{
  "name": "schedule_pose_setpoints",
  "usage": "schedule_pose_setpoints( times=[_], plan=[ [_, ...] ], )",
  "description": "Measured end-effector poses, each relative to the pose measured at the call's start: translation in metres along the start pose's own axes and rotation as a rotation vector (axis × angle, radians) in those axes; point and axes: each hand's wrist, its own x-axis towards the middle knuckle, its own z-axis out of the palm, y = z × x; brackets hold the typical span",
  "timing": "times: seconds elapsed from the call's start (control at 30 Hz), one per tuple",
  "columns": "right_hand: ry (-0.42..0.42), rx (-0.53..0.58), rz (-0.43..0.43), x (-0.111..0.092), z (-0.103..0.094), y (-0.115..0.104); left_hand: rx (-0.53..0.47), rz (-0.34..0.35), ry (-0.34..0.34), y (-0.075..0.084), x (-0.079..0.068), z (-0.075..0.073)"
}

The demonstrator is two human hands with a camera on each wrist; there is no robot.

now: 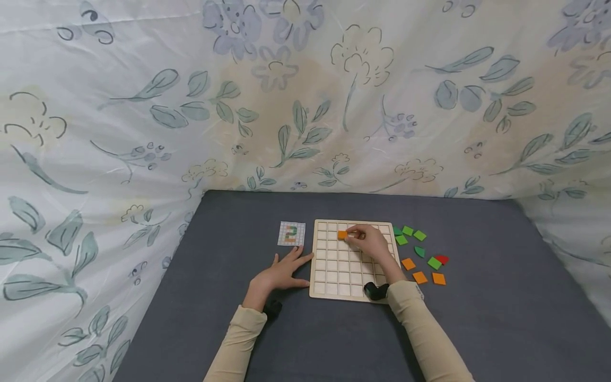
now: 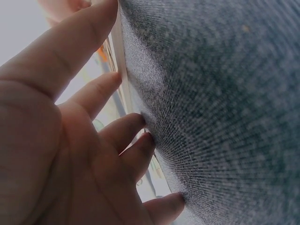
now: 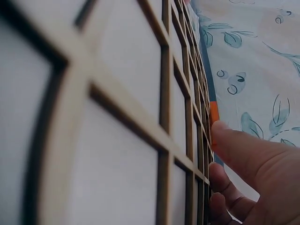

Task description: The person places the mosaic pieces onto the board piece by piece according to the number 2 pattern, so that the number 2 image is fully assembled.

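Observation:
A wooden grid board (image 1: pixel 331 276) with white square cells lies on the dark grey table. My right hand (image 1: pixel 369 241) reaches over its upper part and pinches an orange square tile (image 1: pixel 342 235) between thumb and fingers, close over a cell in the upper rows. In the right wrist view the same orange tile (image 3: pixel 214 112) shows at the fingertips, beyond the wooden grid lines. Spread out at the board's left side, my left hand (image 1: pixel 281 271) rests with thumb and index fingertip right at the edge. The left wrist view shows its fingers (image 2: pixel 93 93) straight and apart.
A small printed card (image 1: pixel 291 233) with a coloured figure on a grid lies left of the board. To the right are several loose tiles: orange squares (image 1: pixel 420 277), green squares (image 1: pixel 407 231), a dark green piece (image 1: pixel 419 251) and a red piece (image 1: pixel 443 260). Floral cloth (image 1: pixel 305 106) hangs behind.

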Motion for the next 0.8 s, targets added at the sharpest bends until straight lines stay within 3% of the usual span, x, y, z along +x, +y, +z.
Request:
schedule_pose_setpoints(
  times=[0.8],
  plan=[
    [0.023, -0.038, 0.010, -0.0010, 0.0028, -0.0033, 0.010, 0.006, 0.005, -0.0001, -0.0007, 0.0007]
  ],
)
